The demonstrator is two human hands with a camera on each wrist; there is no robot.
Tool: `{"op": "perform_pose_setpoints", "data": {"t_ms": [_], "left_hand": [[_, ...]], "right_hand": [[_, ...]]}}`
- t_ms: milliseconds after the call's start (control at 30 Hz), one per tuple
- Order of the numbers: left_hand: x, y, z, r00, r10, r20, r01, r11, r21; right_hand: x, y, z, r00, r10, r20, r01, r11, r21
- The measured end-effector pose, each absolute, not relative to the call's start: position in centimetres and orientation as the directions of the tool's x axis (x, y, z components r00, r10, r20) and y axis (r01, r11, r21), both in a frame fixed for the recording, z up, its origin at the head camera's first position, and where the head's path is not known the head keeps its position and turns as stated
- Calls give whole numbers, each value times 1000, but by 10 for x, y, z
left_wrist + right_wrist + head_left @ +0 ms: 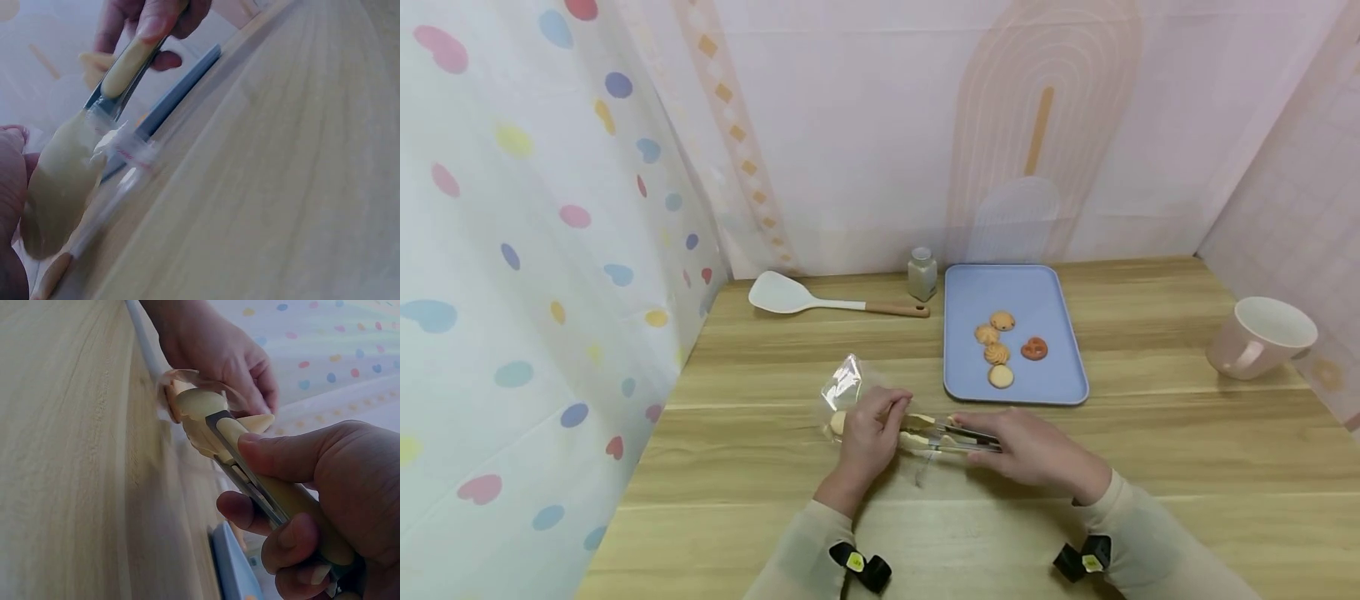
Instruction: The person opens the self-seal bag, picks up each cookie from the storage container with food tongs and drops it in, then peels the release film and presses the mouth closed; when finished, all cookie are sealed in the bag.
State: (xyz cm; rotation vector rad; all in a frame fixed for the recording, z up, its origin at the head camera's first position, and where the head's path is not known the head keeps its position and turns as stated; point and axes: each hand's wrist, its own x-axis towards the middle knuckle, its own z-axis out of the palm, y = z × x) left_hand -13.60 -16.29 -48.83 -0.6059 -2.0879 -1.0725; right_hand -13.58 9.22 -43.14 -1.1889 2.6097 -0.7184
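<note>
Presently, the right hand [1033,450] grips the tongs [72,169], the left hand [869,432] pinches the clear bag [842,383] — tongs should run level, without snagging.

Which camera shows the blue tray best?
The head view: the blue tray shows its whole rim. The left wrist view shows only an edge-on strip; the right wrist view, a piece cut off at the bottom.
</note>
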Motion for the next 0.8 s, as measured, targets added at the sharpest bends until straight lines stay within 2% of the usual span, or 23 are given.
{"op": "perform_pose_setpoints", "data": {"t_ms": [200,400,600,800], "left_hand": [[-135,-171,-489,-692,97,715,614,600,513],[-132,-175,-490,-735,115,668,588,599,544],[-132,-177,-490,-758,108,644,574,580,578],[-132,-177,-491,-780,105,617,555,573,603]], "right_hand": [[-127,114,-428,-672,-737,74,-664,555,-501],[-118,151,-422,-711,-697,90,-627,571,-530],[-124,187,-413,-793,-596,125,-548,608,-574],[-136,208,-407,-880,-473,53,-427,735,-527]]}}
